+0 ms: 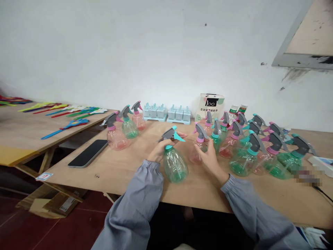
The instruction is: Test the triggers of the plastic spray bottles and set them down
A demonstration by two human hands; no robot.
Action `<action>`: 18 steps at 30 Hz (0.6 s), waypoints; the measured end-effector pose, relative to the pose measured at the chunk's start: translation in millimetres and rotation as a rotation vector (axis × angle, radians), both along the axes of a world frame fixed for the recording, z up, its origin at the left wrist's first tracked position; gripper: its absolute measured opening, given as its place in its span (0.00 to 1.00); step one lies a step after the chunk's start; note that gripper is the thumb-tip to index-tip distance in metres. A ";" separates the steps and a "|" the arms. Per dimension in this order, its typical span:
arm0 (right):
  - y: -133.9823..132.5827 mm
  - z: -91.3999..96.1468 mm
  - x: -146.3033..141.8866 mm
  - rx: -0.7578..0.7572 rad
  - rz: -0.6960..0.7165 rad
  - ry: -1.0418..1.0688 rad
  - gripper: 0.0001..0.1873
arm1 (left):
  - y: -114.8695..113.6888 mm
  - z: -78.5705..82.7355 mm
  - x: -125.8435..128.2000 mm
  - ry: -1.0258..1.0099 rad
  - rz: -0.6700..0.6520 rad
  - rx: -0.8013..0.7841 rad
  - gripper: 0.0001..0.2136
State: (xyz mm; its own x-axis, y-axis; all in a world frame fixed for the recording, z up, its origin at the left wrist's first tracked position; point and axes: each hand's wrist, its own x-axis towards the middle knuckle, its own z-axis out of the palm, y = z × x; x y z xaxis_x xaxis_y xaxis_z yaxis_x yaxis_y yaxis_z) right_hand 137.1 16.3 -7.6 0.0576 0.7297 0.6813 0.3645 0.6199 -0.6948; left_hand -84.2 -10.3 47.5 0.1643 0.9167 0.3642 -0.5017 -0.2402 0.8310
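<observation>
Left hand (159, 148) is clamped around the neck of the green spray bottle (174, 167), fingers just under its grey trigger head. The bottle stands upright on the tabletop (125, 170), near the front edge, right between both hands. Right hand (208, 155) is released, fingers spread, just beside a pink spray bottle (195, 154) — whether it touches, I cannot tell. To the right stands a crowd of bottles (260, 149). To the left are three more bottles (125, 130) and a dark phone (88, 153) lying flat — pale blue moulds (168, 113) sit by the wall.
</observation>
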 end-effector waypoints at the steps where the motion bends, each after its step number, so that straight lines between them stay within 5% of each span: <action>1: 7.7 -0.1 -4.4 0.012 -0.001 0.001 0.26 | 0.8 -0.7 -0.9 -0.021 -0.008 -0.008 0.14; 6: 23.4 -8.7 -15.0 0.055 -0.049 0.046 0.27 | 5.0 -1.5 -4.3 -0.052 -0.014 -0.084 0.07; 11: 18.9 -11.4 -13.7 0.046 -0.033 0.050 0.26 | 2.6 2.5 -2.0 -0.060 0.015 -0.053 0.13; 18: 19.1 -12.2 -14.4 0.034 -0.040 0.059 0.28 | -0.4 4.1 -5.2 -0.015 -0.027 -0.090 0.09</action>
